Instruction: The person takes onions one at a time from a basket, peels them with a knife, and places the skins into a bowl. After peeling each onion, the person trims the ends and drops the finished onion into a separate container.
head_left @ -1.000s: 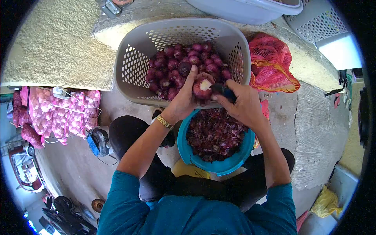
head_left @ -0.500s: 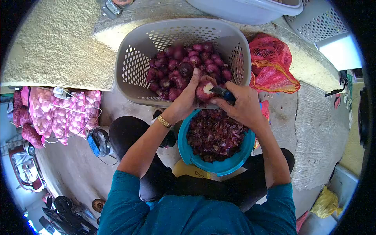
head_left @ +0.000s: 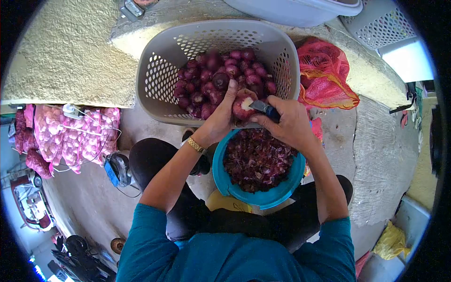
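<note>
My left hand (head_left: pixel 221 115) is closed around a red onion (head_left: pixel 240 109) with a pale cut patch on its side. In my right hand (head_left: pixel 291 120) is a knife (head_left: pixel 265 109) with a dark handle, its short blade against the cut patch. Both hands are over the near rim of a grey-brown perforated basket (head_left: pixel 162 105) that holds many red onions (head_left: pixel 202 87). Below them sits a turquoise basin (head_left: pixel 219 176) with dry onion skins (head_left: pixel 258 162) in it, between my knees. My right fingers partly hide the knife handle.
A red mesh sack (head_left: pixel 326 75) lies right of the basket. Bags of onions (head_left: pixel 77 134) stand at the left, beside a blue-faced device (head_left: pixel 112 171) with a cable. Behind are a pale tub (head_left: pixel 291 11) and another perforated basket (head_left: pixel 380 23).
The knife blade has shifted slightly left across the onion's pale cut patch. Both hands keep their hold, and the onion has barely moved.
</note>
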### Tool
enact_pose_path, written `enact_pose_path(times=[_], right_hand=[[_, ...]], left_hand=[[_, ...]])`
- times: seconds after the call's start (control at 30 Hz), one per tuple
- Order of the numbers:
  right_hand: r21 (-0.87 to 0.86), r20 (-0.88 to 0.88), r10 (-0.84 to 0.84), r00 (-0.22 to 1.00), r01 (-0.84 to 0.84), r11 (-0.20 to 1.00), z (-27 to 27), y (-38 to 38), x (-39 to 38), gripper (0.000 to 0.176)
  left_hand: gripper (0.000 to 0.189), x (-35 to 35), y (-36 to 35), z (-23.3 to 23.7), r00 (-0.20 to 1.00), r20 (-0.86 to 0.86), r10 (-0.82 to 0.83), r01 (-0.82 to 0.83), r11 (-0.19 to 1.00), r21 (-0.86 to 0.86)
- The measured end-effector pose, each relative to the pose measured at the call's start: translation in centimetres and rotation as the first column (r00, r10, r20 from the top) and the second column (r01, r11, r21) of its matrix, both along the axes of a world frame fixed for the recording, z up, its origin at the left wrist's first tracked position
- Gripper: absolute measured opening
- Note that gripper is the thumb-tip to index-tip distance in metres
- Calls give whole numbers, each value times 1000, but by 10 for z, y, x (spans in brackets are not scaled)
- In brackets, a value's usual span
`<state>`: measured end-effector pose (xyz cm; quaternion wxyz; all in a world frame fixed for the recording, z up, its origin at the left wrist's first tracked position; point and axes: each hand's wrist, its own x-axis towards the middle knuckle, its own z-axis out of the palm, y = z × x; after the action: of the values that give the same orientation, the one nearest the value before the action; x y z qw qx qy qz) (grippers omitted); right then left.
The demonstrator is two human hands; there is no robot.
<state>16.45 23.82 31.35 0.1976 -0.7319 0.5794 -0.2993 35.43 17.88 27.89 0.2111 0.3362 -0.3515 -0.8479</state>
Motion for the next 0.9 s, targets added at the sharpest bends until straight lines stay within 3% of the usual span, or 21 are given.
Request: enact_pose_path(times=[0.3, 0.57, 0.9], right_hand=[[77, -9, -4, 1000, 4, 997, 1, -1, 3, 45], [89, 26, 55, 998, -57, 994, -5, -1, 4, 42], [97, 36, 91, 995, -94, 991, 0, -2, 5, 39]], left_hand=[[71, -1, 3, 5, 997, 61, 47, -48, 999, 16], [65, 2, 0, 5, 1000, -28, 4, -3, 1000, 24], [68, 0, 2, 5, 1000, -3, 21, -21, 999, 30]])
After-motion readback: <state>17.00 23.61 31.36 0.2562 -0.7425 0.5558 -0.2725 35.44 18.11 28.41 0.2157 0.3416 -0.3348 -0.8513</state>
